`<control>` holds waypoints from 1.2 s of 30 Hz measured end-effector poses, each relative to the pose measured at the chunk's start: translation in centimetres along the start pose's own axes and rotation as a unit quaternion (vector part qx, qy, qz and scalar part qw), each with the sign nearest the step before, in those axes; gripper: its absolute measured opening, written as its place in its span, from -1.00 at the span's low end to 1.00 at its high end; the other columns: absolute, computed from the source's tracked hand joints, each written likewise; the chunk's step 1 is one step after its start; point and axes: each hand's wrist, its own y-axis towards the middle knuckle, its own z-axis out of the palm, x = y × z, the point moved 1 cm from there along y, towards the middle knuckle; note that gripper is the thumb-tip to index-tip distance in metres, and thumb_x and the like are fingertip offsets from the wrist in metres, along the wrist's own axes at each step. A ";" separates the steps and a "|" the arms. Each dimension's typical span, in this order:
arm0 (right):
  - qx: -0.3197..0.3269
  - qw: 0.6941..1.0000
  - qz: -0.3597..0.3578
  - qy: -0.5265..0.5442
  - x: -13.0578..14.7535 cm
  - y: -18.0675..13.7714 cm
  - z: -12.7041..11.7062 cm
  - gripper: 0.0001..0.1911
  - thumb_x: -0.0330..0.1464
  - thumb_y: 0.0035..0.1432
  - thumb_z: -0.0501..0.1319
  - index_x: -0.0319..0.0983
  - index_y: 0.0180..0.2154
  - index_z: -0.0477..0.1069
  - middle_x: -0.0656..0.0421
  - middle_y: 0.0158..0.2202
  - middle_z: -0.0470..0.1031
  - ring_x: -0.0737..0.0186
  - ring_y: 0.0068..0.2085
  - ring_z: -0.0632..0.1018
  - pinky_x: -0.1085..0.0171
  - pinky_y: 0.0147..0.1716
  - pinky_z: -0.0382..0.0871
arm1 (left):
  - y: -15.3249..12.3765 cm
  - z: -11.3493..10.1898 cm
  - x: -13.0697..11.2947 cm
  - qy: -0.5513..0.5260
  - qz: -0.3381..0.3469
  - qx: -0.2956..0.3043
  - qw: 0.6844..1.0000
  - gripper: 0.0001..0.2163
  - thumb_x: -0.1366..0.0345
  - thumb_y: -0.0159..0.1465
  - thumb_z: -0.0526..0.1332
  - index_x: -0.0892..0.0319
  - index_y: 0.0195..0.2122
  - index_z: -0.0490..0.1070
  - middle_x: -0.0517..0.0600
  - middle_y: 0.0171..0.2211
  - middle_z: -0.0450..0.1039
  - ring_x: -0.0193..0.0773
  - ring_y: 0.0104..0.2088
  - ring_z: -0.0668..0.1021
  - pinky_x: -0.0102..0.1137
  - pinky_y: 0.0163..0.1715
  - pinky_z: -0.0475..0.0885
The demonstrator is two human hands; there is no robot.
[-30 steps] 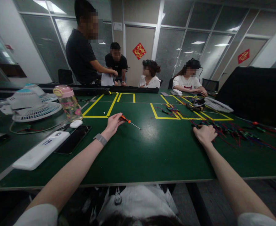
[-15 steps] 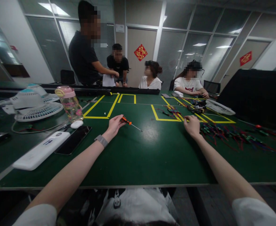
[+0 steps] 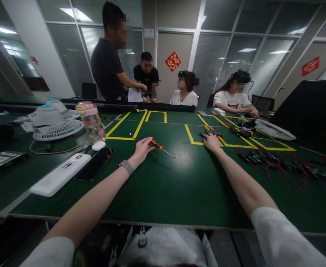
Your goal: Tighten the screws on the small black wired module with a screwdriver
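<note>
Red door diamond (image 3: 173, 61): probably 招财进宝 | right diamond (image 3: 310, 66): 福

Here's the left hand (image 3: 144, 149), fingers gripping a slim orange-and-black screwdriver (image 3: 160, 147), metal shaft pointing right above the flat green counter (image 3: 165, 196)! Over to the right hand (image 3: 212, 142), fingers right beside a small cluster of red-wired parts (image 3: 211, 130) among yellow tape lines (image 3: 195, 142); farther right, a longer red-and-green wiring tangle (image 3: 271, 163)!

head view looks forward-down over the table (image 3: 165, 196).
</note>
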 end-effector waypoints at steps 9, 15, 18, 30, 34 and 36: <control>-0.001 0.999 0.005 0.035 -0.1 0.7 -0.1 -0.61 -0.41 0.35 0.12 -0.32 0.08 0.60 -0.15 0.14 0.55 -0.06 0.15 0.55 0.18 0.15 0.38 | -1.0 0.5 -0.6 0.009 -0.003 -0.002 1.000 -0.87 0.51 0.43 0.19 0.34 -0.25 0.52 0.12 -0.31 0.60 -0.24 -0.28 0.67 -0.32 -0.19 0.65; -0.016 0.997 0.022 0.071 0.1 0.9 -0.3 -0.63 -0.50 0.29 0.15 -0.31 0.04 0.63 -0.10 0.02 0.65 0.00 0.04 0.64 0.23 0.08 0.44 | -1.4 0.6 -0.9 0.007 -0.011 -0.010 1.000 -0.88 0.51 0.43 0.20 0.33 -0.22 0.53 0.14 -0.28 0.62 -0.24 -0.28 0.68 -0.35 -0.20 0.66; -0.028 0.996 0.023 0.085 0.4 1.0 -0.5 -0.61 -0.55 0.26 0.12 -0.36 0.01 0.64 -0.17 -0.03 0.66 -0.06 0.00 0.66 0.17 0.04 0.47 | -1.3 0.7 -0.9 -0.001 -0.016 -0.016 1.000 -0.88 0.52 0.42 0.20 0.32 -0.24 0.52 0.12 -0.31 0.61 -0.26 -0.31 0.68 -0.36 -0.21 0.66; -0.011 0.921 -0.235 0.310 7.4 -7.1 -1.3 -0.80 -0.48 0.19 0.30 -0.22 -0.20 0.69 0.04 -0.20 0.69 0.11 -0.18 0.67 0.19 -0.11 0.53 | 0.6 0.2 -0.2 -0.067 0.007 -0.030 0.997 -0.86 0.49 0.47 0.12 0.30 -0.24 0.43 0.08 -0.35 0.58 -0.20 -0.34 0.69 -0.22 -0.18 0.67; 0.019 0.873 -0.303 0.382 11.3 -11.8 -2.2 -0.80 -0.47 0.20 0.31 -0.17 -0.18 0.68 0.08 -0.21 0.69 0.13 -0.16 0.66 0.18 -0.09 0.53 | 0.5 0.2 -0.4 -0.073 0.018 -0.022 0.997 -0.86 0.49 0.46 0.13 0.30 -0.25 0.43 0.07 -0.35 0.58 -0.21 -0.35 0.69 -0.22 -0.17 0.67; 0.030 0.864 -0.320 0.387 12.7 -13.2 -2.7 -0.79 -0.49 0.20 0.31 -0.17 -0.16 0.67 0.09 -0.21 0.69 0.15 -0.16 0.65 0.18 -0.09 0.52 | 0.4 0.3 -0.5 -0.074 0.022 -0.015 0.997 -0.86 0.49 0.46 0.13 0.30 -0.25 0.44 0.07 -0.35 0.58 -0.21 -0.34 0.69 -0.20 -0.14 0.67</control>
